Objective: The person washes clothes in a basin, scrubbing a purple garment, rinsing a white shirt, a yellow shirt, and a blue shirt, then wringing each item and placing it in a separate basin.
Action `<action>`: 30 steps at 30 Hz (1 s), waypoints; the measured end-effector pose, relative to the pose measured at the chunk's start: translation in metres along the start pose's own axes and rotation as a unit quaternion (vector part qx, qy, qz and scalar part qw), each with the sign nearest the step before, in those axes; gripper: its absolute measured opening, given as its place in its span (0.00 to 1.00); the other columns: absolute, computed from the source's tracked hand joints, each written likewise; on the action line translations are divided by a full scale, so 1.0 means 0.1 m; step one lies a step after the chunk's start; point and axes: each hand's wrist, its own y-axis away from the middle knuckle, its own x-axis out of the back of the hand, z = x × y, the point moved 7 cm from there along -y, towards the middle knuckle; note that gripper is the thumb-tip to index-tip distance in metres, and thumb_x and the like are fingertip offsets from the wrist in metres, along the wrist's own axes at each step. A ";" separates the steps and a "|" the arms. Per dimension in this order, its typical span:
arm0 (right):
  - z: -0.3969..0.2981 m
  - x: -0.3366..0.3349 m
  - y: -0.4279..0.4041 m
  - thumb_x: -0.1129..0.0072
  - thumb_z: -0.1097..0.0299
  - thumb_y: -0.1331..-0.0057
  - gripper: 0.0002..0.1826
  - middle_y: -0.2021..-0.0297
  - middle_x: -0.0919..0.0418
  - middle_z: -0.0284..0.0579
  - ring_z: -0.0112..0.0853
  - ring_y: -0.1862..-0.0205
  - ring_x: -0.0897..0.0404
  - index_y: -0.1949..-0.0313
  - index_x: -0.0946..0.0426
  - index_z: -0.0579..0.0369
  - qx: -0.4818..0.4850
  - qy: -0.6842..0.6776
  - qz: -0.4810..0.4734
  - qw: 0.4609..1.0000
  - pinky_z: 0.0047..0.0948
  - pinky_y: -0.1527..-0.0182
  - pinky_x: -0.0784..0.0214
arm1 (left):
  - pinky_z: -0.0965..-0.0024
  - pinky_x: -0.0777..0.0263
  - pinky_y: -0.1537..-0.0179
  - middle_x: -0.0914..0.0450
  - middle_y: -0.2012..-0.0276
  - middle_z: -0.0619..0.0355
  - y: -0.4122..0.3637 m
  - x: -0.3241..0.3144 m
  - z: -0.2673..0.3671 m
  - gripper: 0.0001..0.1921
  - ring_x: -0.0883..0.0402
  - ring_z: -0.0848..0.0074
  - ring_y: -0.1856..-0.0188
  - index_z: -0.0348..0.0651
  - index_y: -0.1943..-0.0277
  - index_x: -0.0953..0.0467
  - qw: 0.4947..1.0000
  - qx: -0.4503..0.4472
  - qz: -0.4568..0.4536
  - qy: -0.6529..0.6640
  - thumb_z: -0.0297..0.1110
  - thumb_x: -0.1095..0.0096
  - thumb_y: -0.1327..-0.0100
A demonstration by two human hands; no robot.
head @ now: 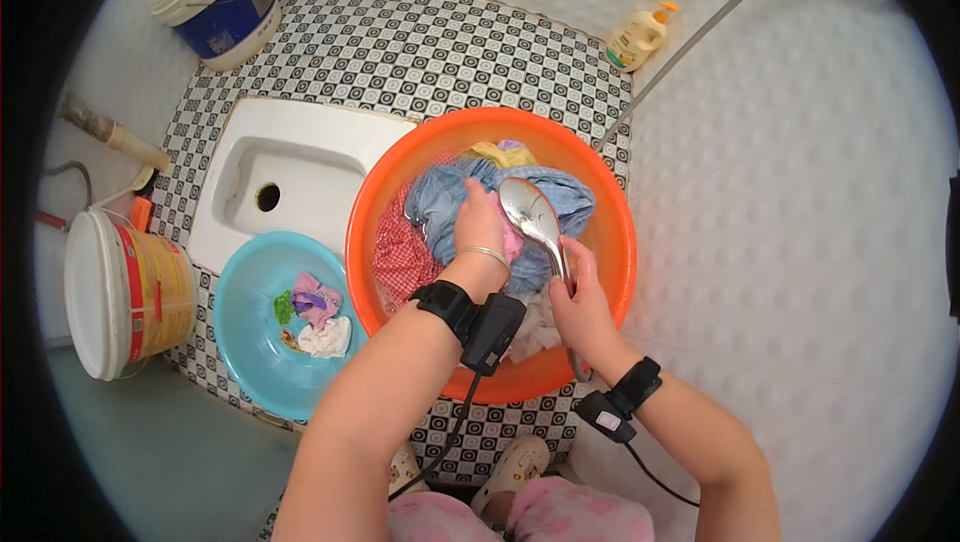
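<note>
A large orange plastic basin (619, 264) holds wet clothes: a red checked cloth (405, 246), blue denim-like garments (435, 201), a yellow cloth (506, 156) and a whitish one (536, 328) near my side. My right hand (581, 291) is closed round the handle of a chrome shower head (529, 208), whose round head is over the middle of the basin. Beside it, my left hand (480, 227) is at a pink cloth (510, 234) among the blue garments; its fingers are partly hidden, so its hold is unclear.
A turquoise basin (247, 332) with small cloths stands at the left, by a white squat toilet (292, 118). Two lidded buckets, one blue and white (232, 17), one yellow (161, 294), stand further left. A pump bottle (637, 39) is by the right wall (765, 242).
</note>
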 end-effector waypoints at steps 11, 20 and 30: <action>-1.38 1.05 0.57 0.54 0.79 0.32 0.28 0.73 0.33 0.31 0.18 0.73 0.35 0.33 0.46 0.51 -0.048 -0.056 0.016 0.997 0.21 0.72 0.41 | 0.64 0.26 0.58 0.23 0.54 0.55 1.18 -1.20 0.60 0.16 0.23 0.71 0.55 0.46 0.46 0.28 0.998 -0.037 0.037 -0.021 0.44 0.52 0.29; -2.68 1.86 0.81 0.52 0.77 0.33 0.29 0.74 0.32 0.31 0.18 0.75 0.34 0.34 0.46 0.50 -0.129 -0.084 0.039 0.987 0.21 0.72 0.40 | 0.65 0.26 0.59 0.18 0.63 0.47 2.29 -2.43 1.63 0.25 0.19 0.67 0.61 0.32 0.59 0.21 0.927 -0.186 0.138 -0.295 0.48 0.29 0.48; -3.23 2.15 0.42 0.51 0.76 0.32 0.29 0.74 0.30 0.34 0.20 0.74 0.33 0.33 0.47 0.52 -0.064 -0.075 0.019 0.995 0.22 0.70 0.38 | 0.68 0.25 0.61 0.19 0.59 0.50 2.22 -2.97 1.88 0.30 0.19 0.71 0.62 0.30 0.46 0.28 0.976 -0.138 0.096 -0.141 0.39 0.29 0.49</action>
